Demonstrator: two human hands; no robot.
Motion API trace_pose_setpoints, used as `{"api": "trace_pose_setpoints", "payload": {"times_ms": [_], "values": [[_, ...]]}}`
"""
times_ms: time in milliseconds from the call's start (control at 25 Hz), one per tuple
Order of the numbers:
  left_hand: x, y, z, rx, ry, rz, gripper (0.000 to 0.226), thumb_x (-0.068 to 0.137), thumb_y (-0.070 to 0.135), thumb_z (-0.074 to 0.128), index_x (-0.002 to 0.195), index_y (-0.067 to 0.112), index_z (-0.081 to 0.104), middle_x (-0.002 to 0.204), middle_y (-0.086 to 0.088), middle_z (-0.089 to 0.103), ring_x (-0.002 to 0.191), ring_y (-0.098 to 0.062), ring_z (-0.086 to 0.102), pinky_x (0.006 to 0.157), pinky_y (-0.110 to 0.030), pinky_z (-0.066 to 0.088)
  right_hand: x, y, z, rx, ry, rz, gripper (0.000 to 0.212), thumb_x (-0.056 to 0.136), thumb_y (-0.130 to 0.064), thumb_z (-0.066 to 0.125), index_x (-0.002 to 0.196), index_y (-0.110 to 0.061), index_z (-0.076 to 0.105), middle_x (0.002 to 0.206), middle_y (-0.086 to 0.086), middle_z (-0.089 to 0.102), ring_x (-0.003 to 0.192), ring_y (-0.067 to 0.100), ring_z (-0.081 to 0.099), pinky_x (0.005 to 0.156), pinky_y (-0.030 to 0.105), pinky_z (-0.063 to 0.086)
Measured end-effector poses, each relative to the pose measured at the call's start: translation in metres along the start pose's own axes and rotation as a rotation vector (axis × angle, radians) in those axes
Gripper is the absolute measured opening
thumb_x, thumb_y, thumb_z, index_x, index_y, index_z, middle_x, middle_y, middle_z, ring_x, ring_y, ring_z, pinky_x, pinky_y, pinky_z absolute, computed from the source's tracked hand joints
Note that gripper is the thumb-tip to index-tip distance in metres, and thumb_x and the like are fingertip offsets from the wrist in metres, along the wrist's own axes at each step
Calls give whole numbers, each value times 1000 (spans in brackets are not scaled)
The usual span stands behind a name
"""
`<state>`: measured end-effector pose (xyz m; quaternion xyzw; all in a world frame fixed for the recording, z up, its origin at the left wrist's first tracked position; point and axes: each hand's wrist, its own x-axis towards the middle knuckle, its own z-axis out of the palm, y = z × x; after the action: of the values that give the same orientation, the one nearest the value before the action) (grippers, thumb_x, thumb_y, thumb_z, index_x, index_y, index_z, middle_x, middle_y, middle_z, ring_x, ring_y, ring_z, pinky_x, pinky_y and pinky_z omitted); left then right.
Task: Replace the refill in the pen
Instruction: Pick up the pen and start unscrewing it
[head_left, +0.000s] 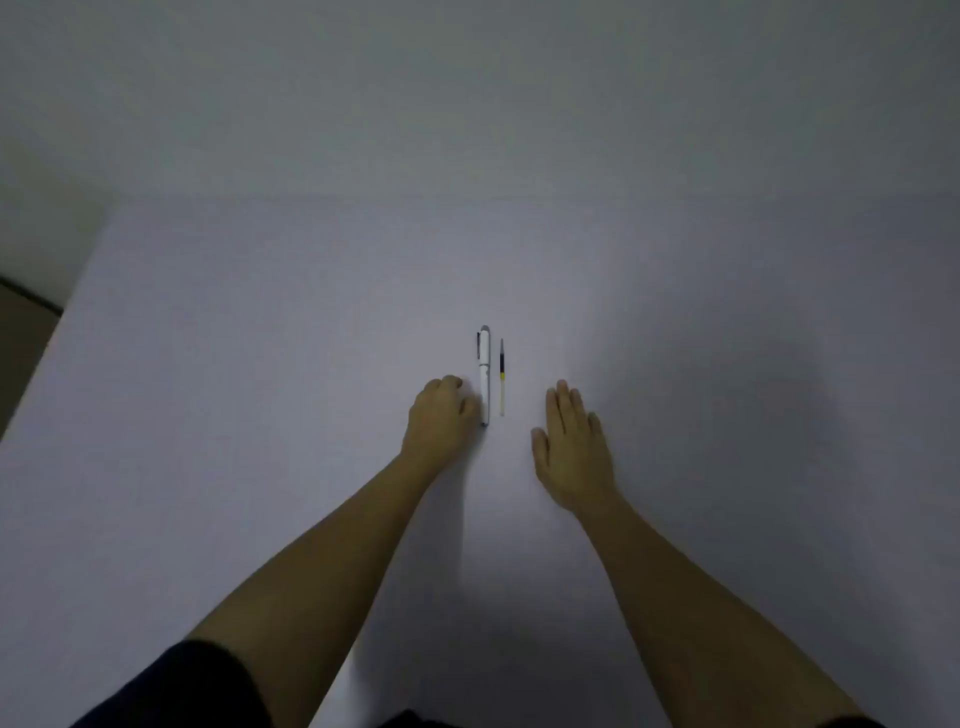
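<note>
A white capped pen (484, 371) with a dark clip lies lengthwise on the white table (260, 364), pointing away from me. Just to its right lies a thin refill (502, 376), dark at the far end, yellow in the middle, clear near me. My left hand (439, 421) rests on the table with fingers curled, its thumb touching the near end of the pen from the left. It holds nothing. My right hand (571, 447) lies flat on the table to the right of the refill, fingers together and stretched, apart from both objects.
The table's left edge (57, 332) runs diagonally, with dark floor beyond it. A plain grey wall (467, 104) rises behind the far edge. Dim light casts shadows on the table's right side.
</note>
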<state>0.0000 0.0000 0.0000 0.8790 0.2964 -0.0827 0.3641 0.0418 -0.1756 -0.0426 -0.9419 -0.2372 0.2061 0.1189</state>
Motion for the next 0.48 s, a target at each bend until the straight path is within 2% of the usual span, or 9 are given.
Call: {"api": "trace_pose_setpoints", "payload": {"times_ms": [80,160,400,480], "values": [[10,8,-5,-16,73,9,23,91,16,47,98,-4,56,95,-23,61,86,-36,56,70,-35,40,1,-5,-4,6,62,-10,58,98,-30,28,148,-8,9,159,10,6,147,24,4,119,39,6],[20,20,-12,-1,120,16,24,91,19,49,91,-4,56,91,-22,60,80,-34,56,66,-35,40,2,-11,-8,0,135,-35,58,97,-29,31,147,-7,12,159,10,10,147,25,8,118,40,7],[39,34,-15,17,175,1,25,90,22,52,88,-3,56,81,-20,60,72,-32,56,62,-38,45,9,-15,-14,-2,215,-53,58,96,-29,33,147,-7,15,158,9,14,147,24,11,118,39,8],[41,37,-12,16,175,-30,26,91,21,50,87,-4,57,79,-20,61,70,-33,56,59,-35,41,8,-14,-13,3,212,-46,58,97,-29,34,147,-8,15,158,9,14,147,24,11,118,39,8]]}}
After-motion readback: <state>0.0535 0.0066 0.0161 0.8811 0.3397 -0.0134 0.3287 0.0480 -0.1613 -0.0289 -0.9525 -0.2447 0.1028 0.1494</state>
